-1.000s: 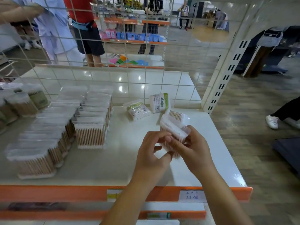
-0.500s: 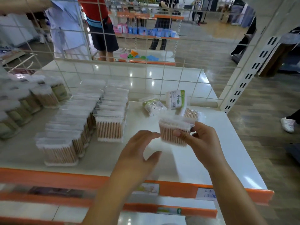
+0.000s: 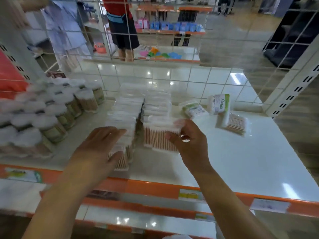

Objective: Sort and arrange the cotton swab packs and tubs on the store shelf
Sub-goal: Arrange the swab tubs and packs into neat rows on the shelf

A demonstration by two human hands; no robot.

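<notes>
The white shelf (image 3: pixel 241 161) carries two rows of packs (image 3: pixel 138 107) at its middle, with round tubs (image 3: pixel 51 114) left of the rows. The right hand (image 3: pixel 188 142) pinches a swab pack (image 3: pixel 160 137) at the right row's front. The left hand (image 3: pixel 101 145) lies flat and open on the left row. A green-labelled box (image 3: pixel 220 104) stands right of the rows; its writing is unreadable.
</notes>
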